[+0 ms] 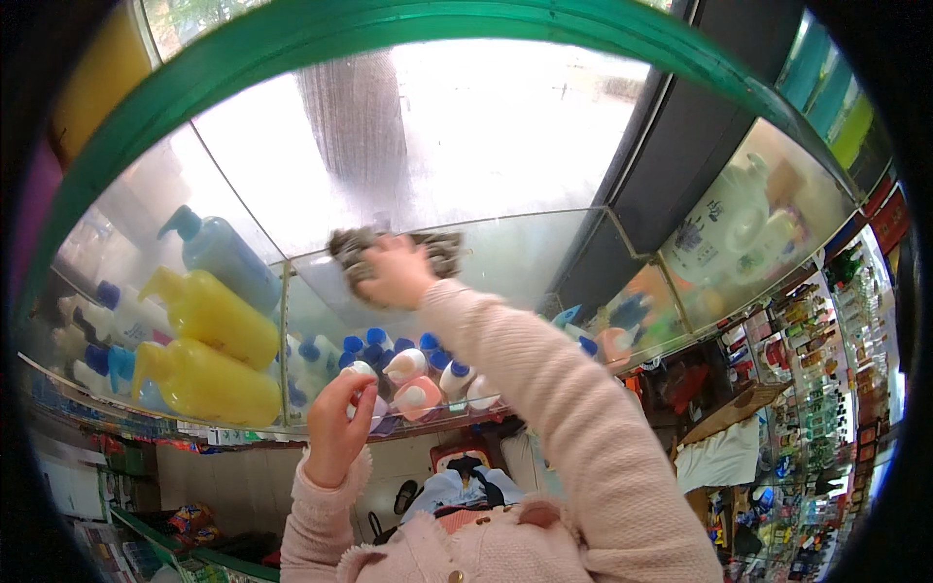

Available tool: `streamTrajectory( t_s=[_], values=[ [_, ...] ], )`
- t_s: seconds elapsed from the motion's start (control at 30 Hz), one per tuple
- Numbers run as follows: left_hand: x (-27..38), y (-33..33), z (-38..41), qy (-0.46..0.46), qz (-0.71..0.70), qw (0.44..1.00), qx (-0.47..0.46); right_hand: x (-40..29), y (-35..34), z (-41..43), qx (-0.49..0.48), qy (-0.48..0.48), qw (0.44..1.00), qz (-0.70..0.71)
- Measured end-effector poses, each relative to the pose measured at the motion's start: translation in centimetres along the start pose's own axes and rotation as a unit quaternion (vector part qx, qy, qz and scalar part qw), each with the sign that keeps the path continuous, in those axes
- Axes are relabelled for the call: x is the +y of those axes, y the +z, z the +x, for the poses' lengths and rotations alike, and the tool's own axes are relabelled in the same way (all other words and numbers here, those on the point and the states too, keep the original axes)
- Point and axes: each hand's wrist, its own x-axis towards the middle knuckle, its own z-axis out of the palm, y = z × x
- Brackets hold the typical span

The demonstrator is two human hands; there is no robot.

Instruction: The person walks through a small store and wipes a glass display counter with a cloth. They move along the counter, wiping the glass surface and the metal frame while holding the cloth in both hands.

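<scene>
My right hand [397,273] lies spread over a dark, crumpled cloth [357,255], pressing it against the clear glass or plastic shelf [510,255]. The cloth's edges look blurred. My left hand [339,430] is raised at the shelf's near edge, its fingers curled in front of a white-topped bottle [361,372]; whether they grip it is hard to see. Beside it stand a pink pump bottle [417,399], a white pump top [405,366] and several blue-capped bottles [375,339].
Yellow pump bottles [219,321] and a blue pump bottle [226,255] fill the left compartment, behind a clear divider [285,342]. A green rim [466,22] curves overhead. Bottles crowd the right compartment [736,226]. Racks of small goods [809,393] stand at right.
</scene>
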Motion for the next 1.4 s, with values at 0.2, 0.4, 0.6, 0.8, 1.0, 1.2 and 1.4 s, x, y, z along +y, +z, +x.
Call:
streamTrajectory(
  t_s=[0.2,0.4,0.6,0.8,1.0,1.2,1.4],
  values=[
    [-0.2,1.7,0.8,0.014,-0.012,0.999,-0.031,15.1,-7.4,-8.1,0.100,0.223,0.970,-0.013],
    [-1.1,0.8,-0.3,-0.029,-0.033,0.999,-0.017,23.7,-9.2,-12.3,0.169,0.345,0.919,-0.087],
    [-2.1,0.3,-0.3,-0.002,-0.012,1.000,0.017,6.7,-2.9,-7.8,0.037,0.098,0.994,-0.015],
    [-0.3,1.6,1.3,0.007,-0.041,0.999,0.024,-3.2,1.6,-9.6,-0.061,-0.079,0.995,0.017],
    [-0.4,3.2,1.3,0.013,-0.063,0.998,0.015,10.3,-4.1,-14.5,0.073,0.119,0.990,-0.030],
    [-2.1,1.5,-0.2,-0.001,-0.031,0.999,0.029,24.8,-8.4,-21.3,0.211,0.290,0.929,-0.087],
    [-2.5,0.0,-1.4,0.017,0.027,0.998,0.048,10.2,-3.2,-14.2,0.103,0.122,0.982,-0.105]
  ],
)
